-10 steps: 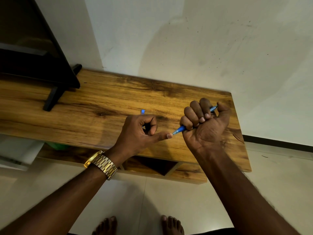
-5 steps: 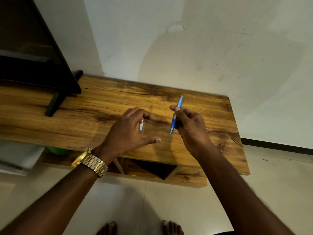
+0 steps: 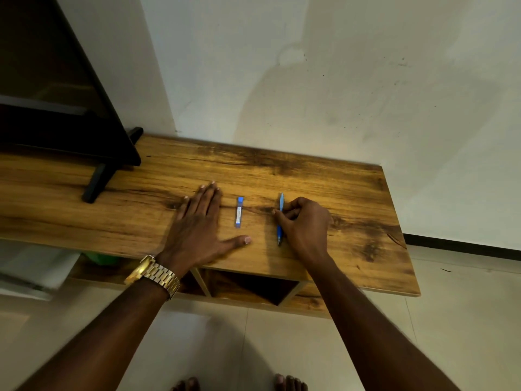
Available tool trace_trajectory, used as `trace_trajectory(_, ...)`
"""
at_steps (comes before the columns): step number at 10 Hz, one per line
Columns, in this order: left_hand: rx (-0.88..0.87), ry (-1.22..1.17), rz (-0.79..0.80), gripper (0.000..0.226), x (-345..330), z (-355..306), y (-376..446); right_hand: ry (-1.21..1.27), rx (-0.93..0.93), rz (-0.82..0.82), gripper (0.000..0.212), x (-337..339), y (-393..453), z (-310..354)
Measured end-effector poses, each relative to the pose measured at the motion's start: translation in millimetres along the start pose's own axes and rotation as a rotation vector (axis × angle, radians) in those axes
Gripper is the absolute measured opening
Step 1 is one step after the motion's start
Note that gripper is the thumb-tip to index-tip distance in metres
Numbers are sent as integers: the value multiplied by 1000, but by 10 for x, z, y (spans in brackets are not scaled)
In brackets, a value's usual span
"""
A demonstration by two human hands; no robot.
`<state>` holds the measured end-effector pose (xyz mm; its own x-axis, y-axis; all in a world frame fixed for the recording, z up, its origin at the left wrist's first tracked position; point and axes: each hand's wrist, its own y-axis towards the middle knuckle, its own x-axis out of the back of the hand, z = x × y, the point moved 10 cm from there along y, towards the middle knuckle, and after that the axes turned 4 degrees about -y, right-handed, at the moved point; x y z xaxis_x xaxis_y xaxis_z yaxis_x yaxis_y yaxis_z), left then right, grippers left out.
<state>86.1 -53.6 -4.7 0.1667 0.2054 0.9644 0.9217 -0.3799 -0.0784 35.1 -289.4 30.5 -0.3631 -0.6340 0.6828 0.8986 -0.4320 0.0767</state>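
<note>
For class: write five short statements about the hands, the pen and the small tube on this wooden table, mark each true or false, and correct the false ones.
1. The left hand lies flat on the wooden table, fingers straight. True.
2. The right hand pinches a blue pen. True.
3. The left hand grips the small blue-capped tube. False: the tube lies on the table between the hands, touched by neither.
4. A gold watch sits on the right wrist. False: it is on the left wrist.
5. The pen and the tube lie roughly parallel. True.
</note>
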Motion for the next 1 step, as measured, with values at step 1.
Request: trace_trajectory(1,-15,-9,-14,154,3,-9,-13,-73,14,-97,24,163,4,42)
